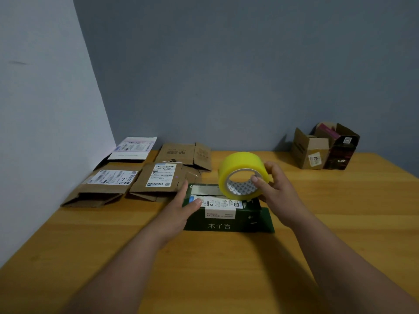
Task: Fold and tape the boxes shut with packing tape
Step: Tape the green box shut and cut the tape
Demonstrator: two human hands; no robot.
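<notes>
A dark green box [229,219] with a white shipping label sits mid-table, its top flaps folded down with a narrow gap between them. My left hand [181,207] lies flat against the box's left side, fingers straight, thumb on the top edge. My right hand [275,191] grips a large yellow roll of packing tape [242,172] upright over the box's right end, with a finger hooked into the roll's core. The roll's lower edge meets the box top.
Several flattened cardboard boxes with labels [108,184] [162,177] [184,155] lie at the back left by the wall. An open brown carton [309,150] and a dark box [342,150] stand at the back right. The wooden table [204,268] stretches toward me.
</notes>
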